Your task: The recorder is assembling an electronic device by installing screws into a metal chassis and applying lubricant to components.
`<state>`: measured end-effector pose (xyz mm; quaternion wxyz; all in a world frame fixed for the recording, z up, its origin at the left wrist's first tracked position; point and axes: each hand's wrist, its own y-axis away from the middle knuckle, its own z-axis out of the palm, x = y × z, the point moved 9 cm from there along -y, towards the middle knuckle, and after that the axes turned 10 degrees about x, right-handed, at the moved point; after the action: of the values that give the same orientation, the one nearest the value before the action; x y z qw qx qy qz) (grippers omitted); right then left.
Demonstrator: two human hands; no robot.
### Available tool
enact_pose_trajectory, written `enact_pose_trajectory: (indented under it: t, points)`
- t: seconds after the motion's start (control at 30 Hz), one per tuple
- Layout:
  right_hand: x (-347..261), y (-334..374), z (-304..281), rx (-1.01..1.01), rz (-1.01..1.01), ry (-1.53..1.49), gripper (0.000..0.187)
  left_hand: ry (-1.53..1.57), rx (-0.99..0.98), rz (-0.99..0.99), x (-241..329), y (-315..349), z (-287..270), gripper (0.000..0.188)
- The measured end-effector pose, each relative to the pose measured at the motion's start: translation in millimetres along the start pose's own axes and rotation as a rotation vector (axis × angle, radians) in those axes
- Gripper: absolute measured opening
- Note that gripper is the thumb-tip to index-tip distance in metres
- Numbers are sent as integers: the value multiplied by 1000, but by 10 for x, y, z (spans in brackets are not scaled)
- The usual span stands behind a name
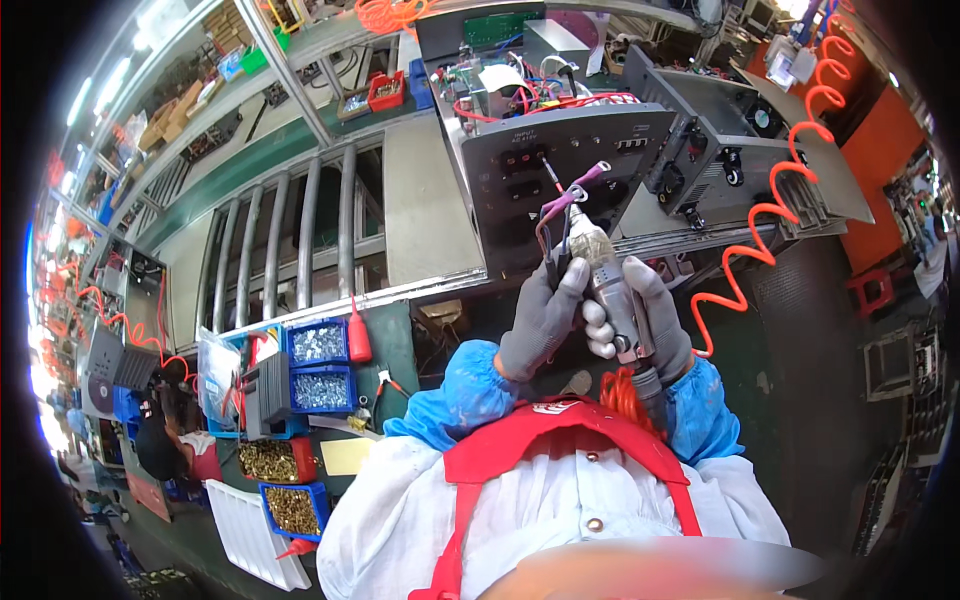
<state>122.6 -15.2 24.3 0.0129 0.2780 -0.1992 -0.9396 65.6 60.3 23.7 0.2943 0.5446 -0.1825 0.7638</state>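
Driver point(620, 305), 1, grey, hand-held: in front of the dark grey panel point(590, 155), nose toward it, short of the near metal rail point(400, 290) of the roller conveyor.

Right hand point(660, 310), grey glove, pale fingertips: fingers wrapped round the driver's body, closed on it.

Left hand point(540, 320), grey glove: thumb and forefinger drawn together on the lower ends of the purple and dark wires point(560, 205), just beside the driver's nose. Wires carry ring terminals; upper ends stand free before the panel.

Panel: upright at the conveyor's near rail, with coloured wiring point(520, 97) behind its top edge.

Hose point(770, 215), orange, coiled: right of the panel.

Green tabletop point(393, 340), left of the person. Near its far right corner: red bottle point(358, 335); 2 blue bins point(320, 342) of silver-coloured fasteners, beside it. Toward its right edge: red-handled tool point(395, 385). Farther toward the person: 1 red bin point(305, 460) and 1 blue bin, brass-coloured parts in both.
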Motion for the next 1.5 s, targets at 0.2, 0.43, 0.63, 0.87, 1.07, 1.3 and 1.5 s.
enact_pose_trajectory:
  t: [0.2, 0.43, 0.63, 0.87, 1.07, 1.3, 1.5]
  points:
    - [-24, 76, 240, -290, 175, -436, 56, -88, -46, 261, 142, -108, 96, 37]
    - [-100, 51, 32, 243, -118, 463, 59, 72, -110, -68, -184, -40, -67, 35]
    - [-3, 21, 176, -269, 141, -288, 69, -108, -25, 244, 186, -99, 72, 40]
    - [-148, 80, -2, 260, -106, 427, 50, -37, 8, 103, 10, -7, -22, 39]
    - [-128, 30, -87, 228, -124, 522, 55, -82, -39, -10, -141, -21, -102, 39]
    - [-64, 48, 196, -207, 153, -240, 65, -86, -43, 200, 136, -84, 76, 38]
    - [-60, -15, 52, 26, -15, 58, 49, -30, -52, 71, 28, -21, 24, 39]
